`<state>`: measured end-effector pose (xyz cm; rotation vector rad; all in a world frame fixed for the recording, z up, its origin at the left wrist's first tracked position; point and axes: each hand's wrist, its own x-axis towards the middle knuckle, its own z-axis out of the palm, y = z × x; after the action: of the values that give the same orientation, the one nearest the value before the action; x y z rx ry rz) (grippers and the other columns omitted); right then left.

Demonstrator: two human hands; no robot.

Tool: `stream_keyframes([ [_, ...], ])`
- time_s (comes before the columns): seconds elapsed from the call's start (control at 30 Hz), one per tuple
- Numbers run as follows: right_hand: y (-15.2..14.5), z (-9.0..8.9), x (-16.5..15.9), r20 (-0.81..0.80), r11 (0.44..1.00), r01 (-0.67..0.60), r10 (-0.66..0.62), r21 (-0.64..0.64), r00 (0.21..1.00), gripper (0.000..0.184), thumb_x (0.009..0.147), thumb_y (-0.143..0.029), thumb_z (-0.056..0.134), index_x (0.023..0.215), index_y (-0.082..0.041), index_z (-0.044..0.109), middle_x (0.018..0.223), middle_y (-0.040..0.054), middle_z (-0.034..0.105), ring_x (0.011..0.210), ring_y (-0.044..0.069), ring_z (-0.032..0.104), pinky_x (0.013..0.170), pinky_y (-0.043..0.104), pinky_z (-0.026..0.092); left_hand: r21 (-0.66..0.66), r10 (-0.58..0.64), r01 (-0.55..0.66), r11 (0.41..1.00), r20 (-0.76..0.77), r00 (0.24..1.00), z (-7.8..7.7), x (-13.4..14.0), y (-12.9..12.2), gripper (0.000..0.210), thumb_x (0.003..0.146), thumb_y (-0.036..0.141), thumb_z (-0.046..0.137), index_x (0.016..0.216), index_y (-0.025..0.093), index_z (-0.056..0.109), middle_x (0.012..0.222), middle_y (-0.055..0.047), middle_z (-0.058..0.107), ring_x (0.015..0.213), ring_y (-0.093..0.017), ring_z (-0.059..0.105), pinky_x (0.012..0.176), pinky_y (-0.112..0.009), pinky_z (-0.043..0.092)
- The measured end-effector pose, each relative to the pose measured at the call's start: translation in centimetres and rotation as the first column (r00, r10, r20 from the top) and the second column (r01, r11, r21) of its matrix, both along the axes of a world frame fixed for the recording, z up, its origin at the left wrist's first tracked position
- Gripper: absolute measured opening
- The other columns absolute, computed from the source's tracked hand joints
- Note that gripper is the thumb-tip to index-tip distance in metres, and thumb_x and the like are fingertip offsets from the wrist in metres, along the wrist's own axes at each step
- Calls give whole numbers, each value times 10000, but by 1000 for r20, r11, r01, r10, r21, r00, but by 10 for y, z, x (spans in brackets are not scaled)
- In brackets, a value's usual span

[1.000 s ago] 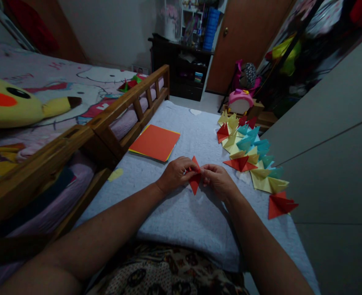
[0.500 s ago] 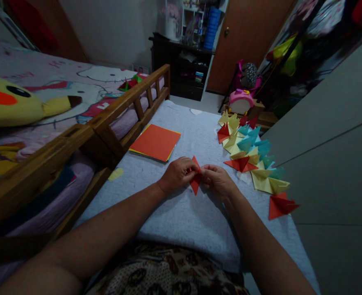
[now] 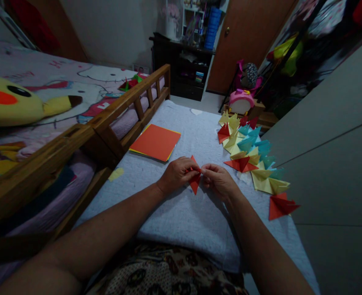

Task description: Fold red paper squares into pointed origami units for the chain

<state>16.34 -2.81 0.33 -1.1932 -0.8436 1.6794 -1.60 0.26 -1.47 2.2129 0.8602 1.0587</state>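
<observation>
A red folded paper piece (image 3: 194, 184) with pointed ends is held between my two hands over the cloth-covered table (image 3: 181, 217). My left hand (image 3: 178, 174) pinches it from the left, thumb and fingers closed across its middle. From the right, my right hand (image 3: 217, 179) pinches the paper's right tip between thumb and index finger. Part of the fold lies hidden behind the fingers. Beyond my left hand lies a stack of square paper (image 3: 155, 142), an orange-red sheet on top and yellow edges showing.
Along the table's right side stand several folded paper figures in yellow, blue and red (image 3: 241, 164). A wooden bed rail (image 3: 131, 98) borders the left side, with a yellow plush toy (image 3: 11, 102) on the bed beyond. A pale cabinet (image 3: 334, 164) rises on the right.
Both hands keep their places and their pinch. The red paper tilts very slightly, its upper tip shifting a little left; everything else is unchanged.
</observation>
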Motion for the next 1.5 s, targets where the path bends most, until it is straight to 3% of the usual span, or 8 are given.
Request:
stream_keyframes([
  [0.87, 0, -1, -2, 139, 996, 37, -48, 80, 989, 317, 556, -418, 859, 651, -180, 672, 471, -53, 531, 424, 68, 433, 437, 203, 323, 11, -25, 25, 1000, 7, 1000, 0, -1, 0, 48, 894, 165, 668, 913, 180, 710, 852, -33, 695, 795, -164, 617, 741, -302, 508],
  [1.5, 0, -5, 0, 237, 976, 19, -72, 219, 969, 278, 663, -425, 792, 696, -185, 657, 530, -45, 549, 448, 80, 444, 446, 215, 325, 30, -26, 25, 999, 25, 999, -1, 0, 1, 64, 915, 182, 649, 936, 175, 709, 838, -28, 673, 769, -151, 606, 719, -277, 493],
])
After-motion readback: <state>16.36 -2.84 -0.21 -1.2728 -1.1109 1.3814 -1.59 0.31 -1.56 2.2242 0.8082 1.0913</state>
